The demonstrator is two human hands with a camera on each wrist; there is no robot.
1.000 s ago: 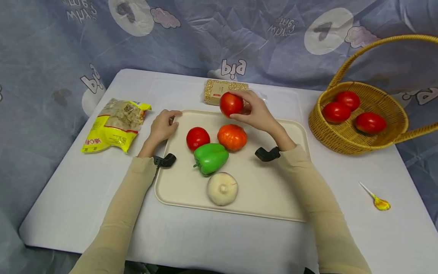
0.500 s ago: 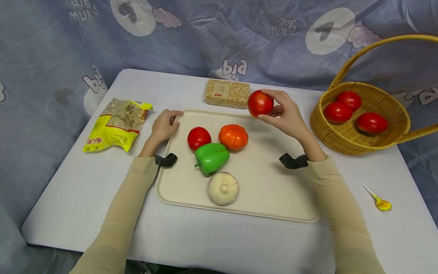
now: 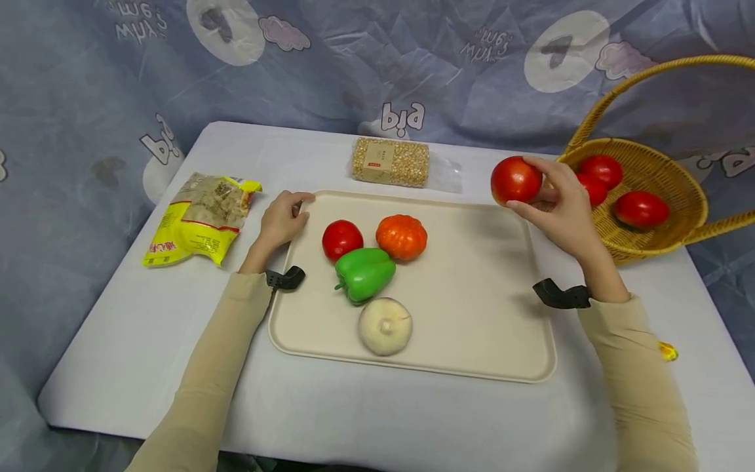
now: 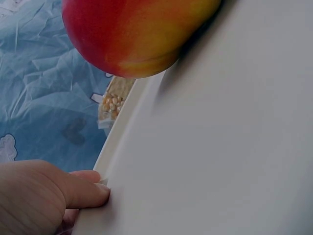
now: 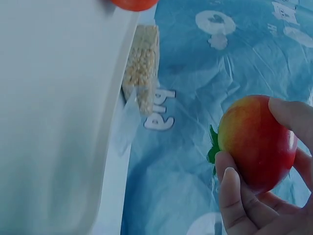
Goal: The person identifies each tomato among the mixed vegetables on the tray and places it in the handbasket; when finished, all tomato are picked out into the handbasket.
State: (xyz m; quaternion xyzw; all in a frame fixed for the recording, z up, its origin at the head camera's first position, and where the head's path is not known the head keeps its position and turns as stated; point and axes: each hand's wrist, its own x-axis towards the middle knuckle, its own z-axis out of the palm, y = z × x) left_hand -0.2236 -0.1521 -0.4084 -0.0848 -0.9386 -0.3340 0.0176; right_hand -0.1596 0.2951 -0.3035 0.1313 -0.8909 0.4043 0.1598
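My right hand (image 3: 565, 203) holds a red tomato (image 3: 516, 180) between thumb and fingers, raised beyond the tray's far right corner. Green leaves show on this tomato (image 5: 254, 147) in the right wrist view. My left hand (image 3: 282, 219) pinches the far left corner of the cream tray (image 3: 472, 295), thumb on top of the rim. On the tray sit another tomato (image 3: 342, 240), a small orange pumpkin (image 3: 402, 236), a green bell pepper (image 3: 364, 274) and a whitish round vegetable (image 3: 385, 326) with a stub on top. Just right of my right hand stands a wicker basket (image 3: 678, 177).
Several tomatoes (image 3: 641, 209) lie in the basket, its tall handle arching above. A packet of corn kernels (image 3: 391, 162) rests behind the tray. A yellow bag (image 3: 203, 219) lies on the left. Past my right sleeve peeks a yellow-wrapped lollipop (image 3: 668, 351).
My right hand has carried the tomato rightward, from over the corn packet toward the basket. My left hand has kept its grip on the tray corner.
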